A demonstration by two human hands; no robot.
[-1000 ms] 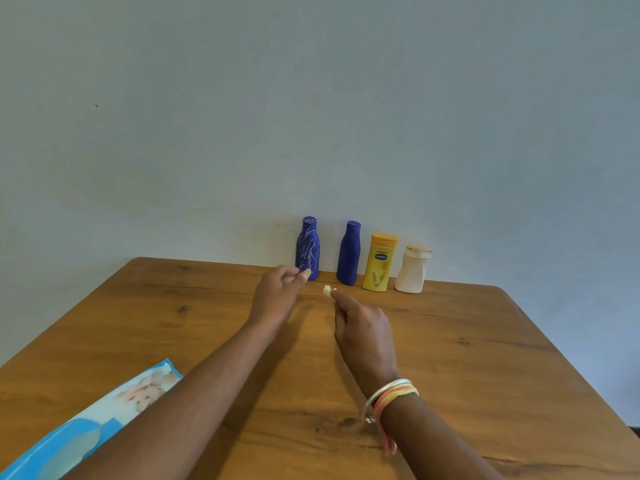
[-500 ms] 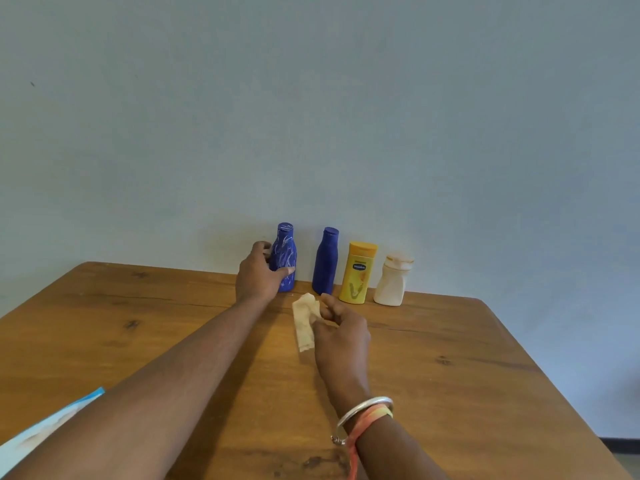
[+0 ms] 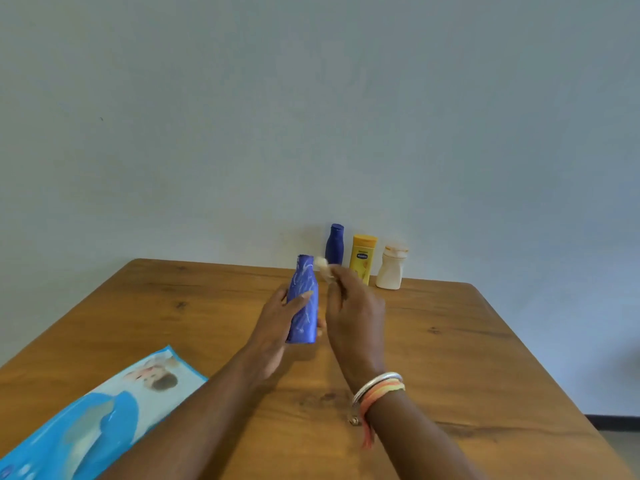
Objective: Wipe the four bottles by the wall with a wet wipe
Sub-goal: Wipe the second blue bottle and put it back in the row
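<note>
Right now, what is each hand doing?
Left hand: closed around the patterned blue bottle, lifted off the table.
Right hand: closed on the wet wipe.

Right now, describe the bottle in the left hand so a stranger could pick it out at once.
Start at the wooden table against the pale wall; three bottles stand in a row at its far edge. Nearer the camera, the left hand holds up the patterned blue bottle, beside the right hand pinching a wet wipe. Unlike the plain blue bottle behind it, it carries pale swirling streaks.
</note>
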